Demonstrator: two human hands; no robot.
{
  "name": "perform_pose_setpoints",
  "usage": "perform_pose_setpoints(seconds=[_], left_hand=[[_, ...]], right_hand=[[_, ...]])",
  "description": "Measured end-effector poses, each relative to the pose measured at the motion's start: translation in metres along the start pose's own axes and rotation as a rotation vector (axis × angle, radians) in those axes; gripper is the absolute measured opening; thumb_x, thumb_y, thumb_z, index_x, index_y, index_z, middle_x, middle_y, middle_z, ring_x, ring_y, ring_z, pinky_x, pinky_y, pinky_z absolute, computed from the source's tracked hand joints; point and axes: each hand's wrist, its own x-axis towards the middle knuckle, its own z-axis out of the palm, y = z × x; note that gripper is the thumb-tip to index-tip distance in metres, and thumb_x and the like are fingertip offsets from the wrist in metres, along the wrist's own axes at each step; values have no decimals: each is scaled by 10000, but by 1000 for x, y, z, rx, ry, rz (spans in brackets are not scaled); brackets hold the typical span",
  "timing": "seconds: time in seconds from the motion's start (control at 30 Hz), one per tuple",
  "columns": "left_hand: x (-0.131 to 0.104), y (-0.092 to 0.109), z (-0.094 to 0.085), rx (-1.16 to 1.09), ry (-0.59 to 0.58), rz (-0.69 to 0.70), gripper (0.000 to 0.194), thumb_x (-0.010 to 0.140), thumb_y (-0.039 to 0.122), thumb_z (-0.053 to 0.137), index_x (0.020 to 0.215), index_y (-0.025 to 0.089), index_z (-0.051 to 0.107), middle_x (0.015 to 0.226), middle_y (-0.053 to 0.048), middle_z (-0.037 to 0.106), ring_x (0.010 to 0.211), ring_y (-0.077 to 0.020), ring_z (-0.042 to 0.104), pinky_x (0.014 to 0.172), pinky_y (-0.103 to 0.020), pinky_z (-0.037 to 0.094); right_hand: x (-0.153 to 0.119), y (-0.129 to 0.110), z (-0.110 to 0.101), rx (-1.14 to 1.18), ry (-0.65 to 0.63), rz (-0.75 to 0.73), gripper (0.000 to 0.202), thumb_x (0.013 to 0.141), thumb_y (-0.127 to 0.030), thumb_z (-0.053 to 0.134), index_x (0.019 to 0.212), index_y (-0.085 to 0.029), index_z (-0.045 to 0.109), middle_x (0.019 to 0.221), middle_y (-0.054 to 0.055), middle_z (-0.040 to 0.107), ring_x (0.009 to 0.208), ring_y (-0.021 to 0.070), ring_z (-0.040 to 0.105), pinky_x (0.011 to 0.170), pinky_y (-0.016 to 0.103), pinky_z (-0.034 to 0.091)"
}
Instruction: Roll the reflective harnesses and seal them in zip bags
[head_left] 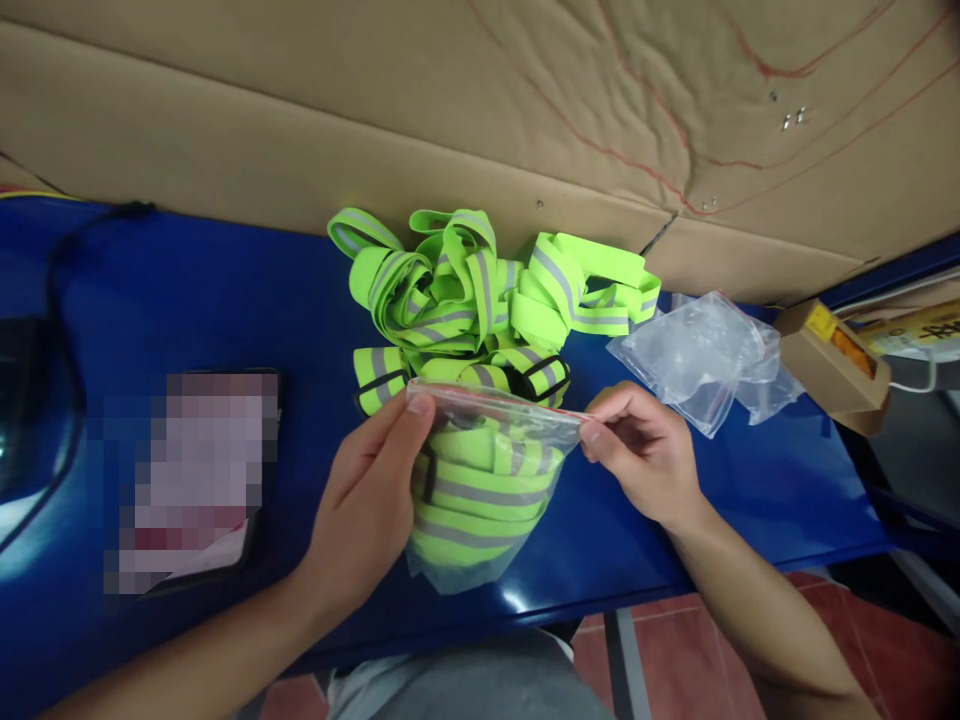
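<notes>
A clear zip bag (480, 510) with a red seal line holds folded neon-green straps with grey stripes. My left hand (375, 500) pinches its top left corner between thumb and fingers. At the top right corner, my right hand (645, 455) grips the same edge, so the bag's top is stretched between both hands. Just behind the bag lies a heap of loose green reflective straps (465, 285), some with black edging. Whether the seal is closed cannot be made out.
On the blue table (315, 300), several clear bags (705, 355) lie at the right, beside an open cardboard box (832, 370). A blurred-out flat item (199, 480) lies at the left, near a black cable (56, 300). Brown board (300, 110) stands along the back.
</notes>
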Motion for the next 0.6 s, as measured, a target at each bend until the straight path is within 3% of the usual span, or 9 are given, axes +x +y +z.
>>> perform_pose_setpoints(seconds=[0.27, 0.43, 0.6], left_hand=[[-8, -2, 3, 119, -43, 40, 349, 1012, 492, 599, 1177, 242, 777, 1192, -11, 772, 1111, -205, 682, 879, -237, 533], [-10, -3, 4, 121, -69, 15, 356, 1011, 511, 594, 1169, 254, 784, 1215, -12, 766, 1129, -202, 675, 890, -231, 534], [-13, -2, 3, 37, -119, -32, 314, 981, 499, 648, 1129, 260, 787, 1171, -9, 780, 1096, -197, 699, 847, -218, 561]], right_hand=[[-2, -2, 6, -72, -53, -90, 86, 945, -221, 644, 879, -218, 590, 749, -11, 618, 632, 106, 576, 563, 233, 490], [-3, -4, 5, -29, -39, -79, 130, 938, -200, 649, 848, -222, 557, 774, -11, 598, 660, 105, 555, 567, 227, 469], [-5, -3, 5, 1, -126, -19, 89, 949, -220, 656, 906, -222, 579, 772, -23, 600, 648, 95, 544, 570, 218, 455]])
